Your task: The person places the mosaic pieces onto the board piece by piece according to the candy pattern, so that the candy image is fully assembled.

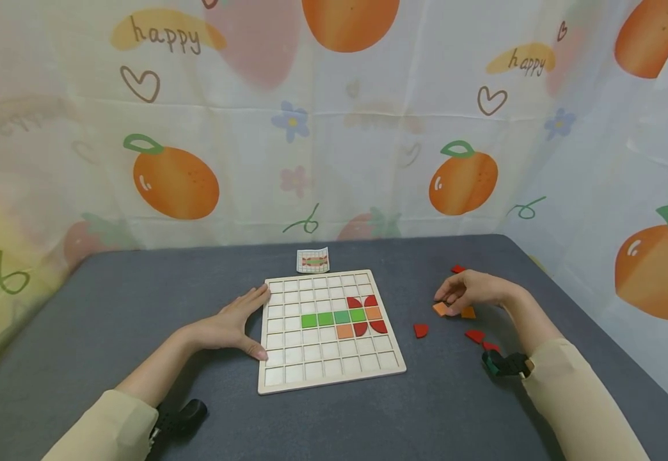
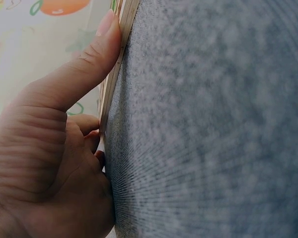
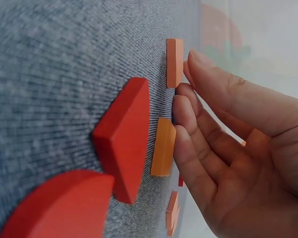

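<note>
My left hand (image 1: 227, 326) is spread along the left edge of a white gridded wooden board (image 1: 288, 373), thumb and fingertips touching its rim. In the left wrist view the thumb (image 2: 84, 69) lies against the board's side (image 2: 109, 91). Green, orange and red tiles fill some squares toward the board's right side. On the right, my right hand (image 1: 475, 288) is low over the table, loosely curved fingertips at a light orange square tile (image 1: 440, 308). In the right wrist view that tile (image 3: 174, 63) sits beside the thumb tip. A darker orange tile (image 3: 163, 148) lies near the other fingers.
Loose red tiles lie around the right hand: one quarter-round (image 1: 421, 330) beside the board, one (image 1: 457, 269) behind, another (image 1: 475, 336) nearer. A small pattern card (image 1: 313, 260) lies behind the board. A printed curtain (image 1: 242, 128) stands at the table's back.
</note>
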Demonstrator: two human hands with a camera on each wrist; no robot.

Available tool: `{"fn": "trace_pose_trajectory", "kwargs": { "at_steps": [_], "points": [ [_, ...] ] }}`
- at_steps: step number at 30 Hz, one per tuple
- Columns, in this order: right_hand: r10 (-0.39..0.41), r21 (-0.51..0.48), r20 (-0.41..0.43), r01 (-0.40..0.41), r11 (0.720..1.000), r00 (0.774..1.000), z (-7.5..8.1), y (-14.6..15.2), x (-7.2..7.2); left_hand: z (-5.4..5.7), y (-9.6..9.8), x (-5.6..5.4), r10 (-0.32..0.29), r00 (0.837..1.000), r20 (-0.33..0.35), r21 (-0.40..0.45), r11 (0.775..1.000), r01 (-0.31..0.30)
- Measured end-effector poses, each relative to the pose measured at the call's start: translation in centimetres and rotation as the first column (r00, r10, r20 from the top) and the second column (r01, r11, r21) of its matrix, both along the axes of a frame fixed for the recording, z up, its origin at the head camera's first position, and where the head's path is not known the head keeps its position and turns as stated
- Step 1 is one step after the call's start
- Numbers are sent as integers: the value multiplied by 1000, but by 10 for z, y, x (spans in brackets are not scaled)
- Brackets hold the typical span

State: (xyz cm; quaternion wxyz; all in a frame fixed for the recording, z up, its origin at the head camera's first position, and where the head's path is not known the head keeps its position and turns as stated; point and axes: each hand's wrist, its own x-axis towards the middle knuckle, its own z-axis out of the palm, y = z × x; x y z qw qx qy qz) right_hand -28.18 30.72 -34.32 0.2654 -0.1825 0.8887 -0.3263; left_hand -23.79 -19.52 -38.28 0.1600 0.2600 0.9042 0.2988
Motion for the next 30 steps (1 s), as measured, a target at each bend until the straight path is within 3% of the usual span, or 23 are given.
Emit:
{"fn": "trace_pose_trajectory", "kwargs": {
  "at_steps": [16,21,26,30],
  "points": [
    [5,-62,-14,-6,998,1000,-4,-3,1,0,0,0,2,1000,3,-1,1000,-2],
    [-2,-25,-105,-1,1000,994,-5,-7,1,0,0,0,-1,1000,3,4,1000,1],
    [-38,51,-230,51,997,973,-3,-14,2,-1,-1,0,2,1000,0,1,1000,-2],
    [-52,48,-247,66,997,968,-3,-18,2,-2,-1,-1,1,1000,-1,0,1000,-1]
  ]
}}
